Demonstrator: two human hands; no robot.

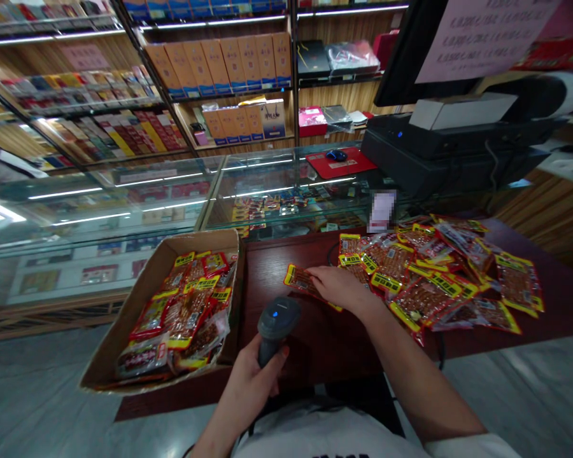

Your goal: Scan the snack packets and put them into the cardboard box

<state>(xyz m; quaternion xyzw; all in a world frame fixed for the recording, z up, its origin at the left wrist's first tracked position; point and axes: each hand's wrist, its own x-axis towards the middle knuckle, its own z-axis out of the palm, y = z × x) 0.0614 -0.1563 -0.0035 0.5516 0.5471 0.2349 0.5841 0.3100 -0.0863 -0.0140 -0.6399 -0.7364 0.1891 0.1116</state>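
My left hand (255, 376) is wrapped round the handle of a dark barcode scanner (277, 319), which has a small blue light on top. Just above the table, my right hand (341, 289) grips a snack packet (298, 277) with red and yellow edges; part of the packet is hidden under the fingers. To the right lies a loose pile of similar snack packets (434, 280). On the left, an open cardboard box (241, 267) holds several more such packets (191, 305).
The dark red table (262, 254) adjoins a glass display counter (181, 172). A red mouse pad (322, 166) bears a mouse (337, 154). At the right stand a monitor (396, 70) and a black cash-drawer unit (410, 159). Shelves with boxes (229, 63) line the back wall.
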